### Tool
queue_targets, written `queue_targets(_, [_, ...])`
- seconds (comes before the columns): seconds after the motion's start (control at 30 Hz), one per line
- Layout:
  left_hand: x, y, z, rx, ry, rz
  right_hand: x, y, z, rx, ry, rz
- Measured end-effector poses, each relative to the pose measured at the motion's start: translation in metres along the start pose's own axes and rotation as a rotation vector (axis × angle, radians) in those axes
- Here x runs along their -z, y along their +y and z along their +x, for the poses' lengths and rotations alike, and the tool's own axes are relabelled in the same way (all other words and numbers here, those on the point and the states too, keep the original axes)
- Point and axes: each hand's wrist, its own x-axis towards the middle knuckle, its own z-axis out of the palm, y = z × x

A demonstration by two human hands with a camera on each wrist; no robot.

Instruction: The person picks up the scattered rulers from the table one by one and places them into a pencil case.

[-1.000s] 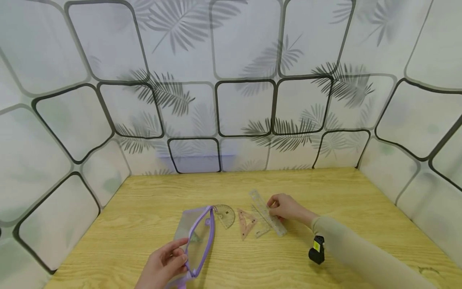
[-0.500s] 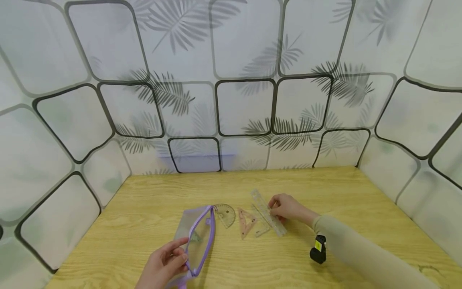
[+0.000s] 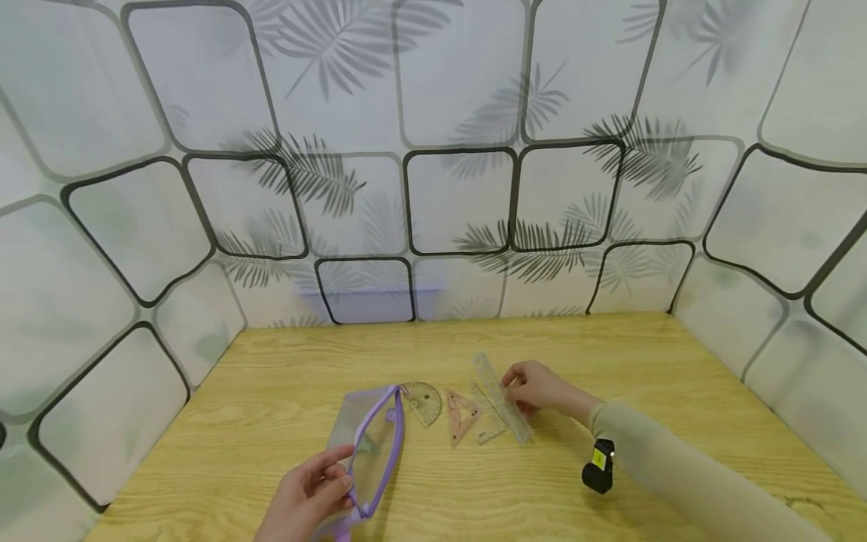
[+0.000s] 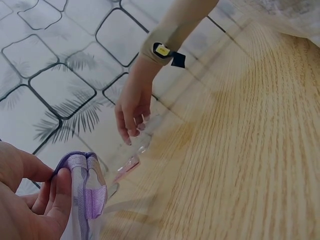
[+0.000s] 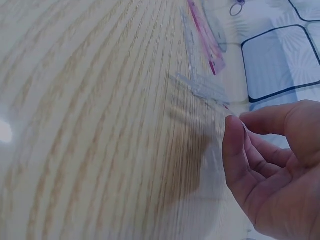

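Note:
My left hand [image 3: 308, 493] pinches the edge of a see-through zip pouch [image 3: 390, 463] with purple trim; its mouth gapes and a small greenish piece [image 3: 367, 444] shows through it. My right hand [image 3: 542, 389] pinches a clear ruler [image 3: 486, 370] by its long right edge, between thumb and forefinger. In the right wrist view the ruler [image 5: 202, 90] slants out from the fingertips, with a shadow on the wood below. Just left of it lie a clear set square [image 3: 493, 434], a pink triangle [image 3: 458, 429] and a clear protractor [image 3: 423, 404] by the pouch's top corner.
The wood-grain table [image 3: 237, 436] runs back to a patterned curtain [image 3: 460, 203] that also closes off both sides. A black device [image 3: 599, 467] with a yellow label hangs at the right wrist.
The ruler has turned slightly in the right hand, its near end shifting left and its far end a little right. The left hand and pouch stay put.

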Motion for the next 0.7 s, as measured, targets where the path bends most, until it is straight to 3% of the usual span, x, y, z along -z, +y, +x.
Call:
queue_targets(0.47, [-0.002, 0.002, 0.000, 0.014, 0.010, -0.012, -0.006, -0.012, -0.008, -0.020, 0.034, 0.087])
queue_targets(0.7, [0.000, 0.002, 0.000, 0.012, 0.003, -0.006, -0.009, -0.021, -0.013, -0.021, -0.006, 0.182])
